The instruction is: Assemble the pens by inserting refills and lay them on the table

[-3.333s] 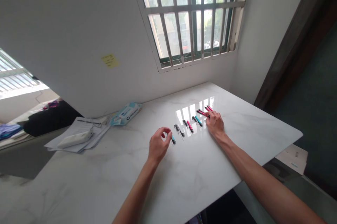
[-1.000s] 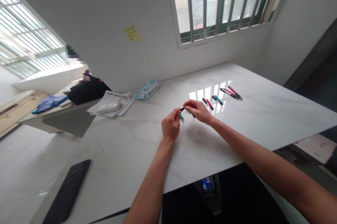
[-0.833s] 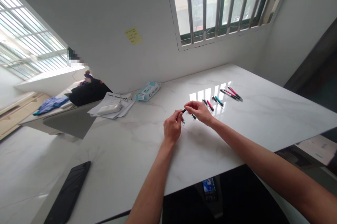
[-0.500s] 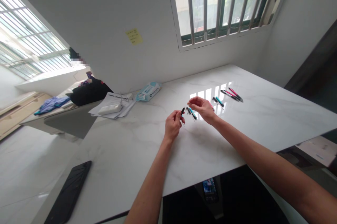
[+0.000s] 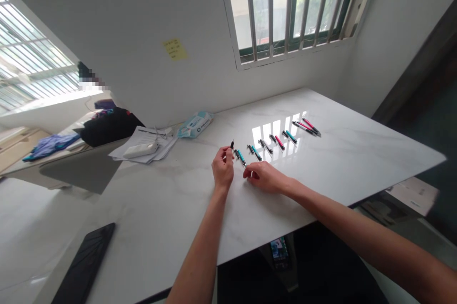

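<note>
On the glossy white marble desk [image 5: 321,171], the left hand [image 5: 223,171] pinching the small black pen piece [image 5: 232,144] should stay steady while the right hand [image 5: 266,178], loosely curled and seemingly empty, rests just near of the teal pen [image 5: 241,156].

Pens [image 5: 276,140] lie in a row on the table [image 5: 357,152]; wipes pack [image 5: 194,124] behind-left, phone [image 5: 84,270] front-left.

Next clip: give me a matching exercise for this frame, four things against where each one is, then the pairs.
Things:
1. Black flat phone
2. Yellow sticky note
3. Pale blue wet-wipes pack
4. Small black pen part

Places:
A. On the white wall
B. In the left hand's fingers
C. Near corner of the white marble table
D. On the table by the wall, beside papers

Pairs: 1-C, 2-A, 3-D, 4-B
</note>
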### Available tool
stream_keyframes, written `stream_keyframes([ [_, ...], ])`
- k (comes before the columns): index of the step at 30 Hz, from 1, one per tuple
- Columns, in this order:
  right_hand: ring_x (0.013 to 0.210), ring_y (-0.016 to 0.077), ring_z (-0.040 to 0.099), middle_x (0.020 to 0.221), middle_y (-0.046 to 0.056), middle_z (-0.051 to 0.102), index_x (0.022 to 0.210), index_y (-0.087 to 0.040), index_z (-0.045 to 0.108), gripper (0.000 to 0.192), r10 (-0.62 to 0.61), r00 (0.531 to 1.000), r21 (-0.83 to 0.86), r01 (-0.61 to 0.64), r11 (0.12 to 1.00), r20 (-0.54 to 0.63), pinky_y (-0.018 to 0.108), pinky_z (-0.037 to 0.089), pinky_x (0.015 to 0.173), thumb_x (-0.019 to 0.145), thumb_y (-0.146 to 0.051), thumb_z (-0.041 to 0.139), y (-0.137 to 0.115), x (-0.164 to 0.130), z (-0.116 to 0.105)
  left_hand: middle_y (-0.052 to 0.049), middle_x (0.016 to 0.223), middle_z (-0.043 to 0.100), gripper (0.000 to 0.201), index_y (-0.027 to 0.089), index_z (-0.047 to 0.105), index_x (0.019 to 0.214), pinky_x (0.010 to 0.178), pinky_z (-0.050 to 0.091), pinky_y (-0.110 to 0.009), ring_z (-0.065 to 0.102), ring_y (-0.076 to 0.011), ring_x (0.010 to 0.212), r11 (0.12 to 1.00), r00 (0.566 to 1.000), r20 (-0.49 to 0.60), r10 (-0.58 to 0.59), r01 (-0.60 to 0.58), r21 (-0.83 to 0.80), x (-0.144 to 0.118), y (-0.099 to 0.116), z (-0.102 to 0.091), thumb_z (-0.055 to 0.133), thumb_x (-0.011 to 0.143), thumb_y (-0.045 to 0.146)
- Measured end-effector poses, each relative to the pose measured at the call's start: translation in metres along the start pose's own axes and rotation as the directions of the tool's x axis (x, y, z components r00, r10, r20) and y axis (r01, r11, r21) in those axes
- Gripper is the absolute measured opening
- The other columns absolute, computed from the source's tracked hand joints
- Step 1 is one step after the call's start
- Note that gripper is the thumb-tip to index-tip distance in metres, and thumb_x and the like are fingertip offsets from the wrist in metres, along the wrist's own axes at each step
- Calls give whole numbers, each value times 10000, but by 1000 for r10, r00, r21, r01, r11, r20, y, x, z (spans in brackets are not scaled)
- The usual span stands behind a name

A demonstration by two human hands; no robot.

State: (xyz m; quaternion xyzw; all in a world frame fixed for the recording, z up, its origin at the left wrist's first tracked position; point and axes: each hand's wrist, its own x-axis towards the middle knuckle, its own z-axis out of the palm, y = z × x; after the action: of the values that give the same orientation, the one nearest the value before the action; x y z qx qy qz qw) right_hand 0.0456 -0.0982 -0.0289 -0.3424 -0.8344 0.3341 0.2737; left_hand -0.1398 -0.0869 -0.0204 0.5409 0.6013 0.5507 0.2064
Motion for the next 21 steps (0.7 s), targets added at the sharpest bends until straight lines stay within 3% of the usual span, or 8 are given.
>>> stream_keyframes([
  [4,711,130,631,933,34,734,962,-199,764,288,13,1000,-23,-12,1000,24,252,475,712,809,-1,622,0,6,-7,-28,850,686,318,202,692,1117,580,455,-229,570,-121,623,1000,1000,-10,10,-10,-11,0,1,-1,606,947,457],
  [8,694,130,621,970,36,737,984,-208,755,256,-30,995,-70,37,997,94,263,461,708,804,-40,686,-3,8,-15,-6,808,665,333,221,686,1161,594,447,-224,546,-119,616,1000,1000,-17,13,-14,-25,0,1,-1,574,969,468],
  [12,677,136,568,827,16,697,856,-201,674,63,-36,999,-89,32,996,-40,263,398,656,867,-216,734,-2,16,-28,4,778,651,357,238,673,1209,628,446,-224,572,-130,654,999,999,-13,48,-48,14,-3,5,-1,527,1004,491],
  [16,564,113,391,594,-37,504,656,-213,499,435,-10,991,-83,-1,997,-135,273,273,559,887,-504,726,-1,37,-44,-2,812,683,337,240,668,1213,661,445,-237,586,-139,668,987,994,3,113,-112,118,-8,12,-3,523,1017,473],
  [21,552,103,208,532,-43,251,524,-215,261,735,12,995,7,-11,1000,-102,298,164,514,868,-764,608,2,63,-44,-5,755,668,317,217,664,985,678,411,-257,561,-157,653,942,979,97,181,-201,269,-13,12,0,491,1038,477],
])
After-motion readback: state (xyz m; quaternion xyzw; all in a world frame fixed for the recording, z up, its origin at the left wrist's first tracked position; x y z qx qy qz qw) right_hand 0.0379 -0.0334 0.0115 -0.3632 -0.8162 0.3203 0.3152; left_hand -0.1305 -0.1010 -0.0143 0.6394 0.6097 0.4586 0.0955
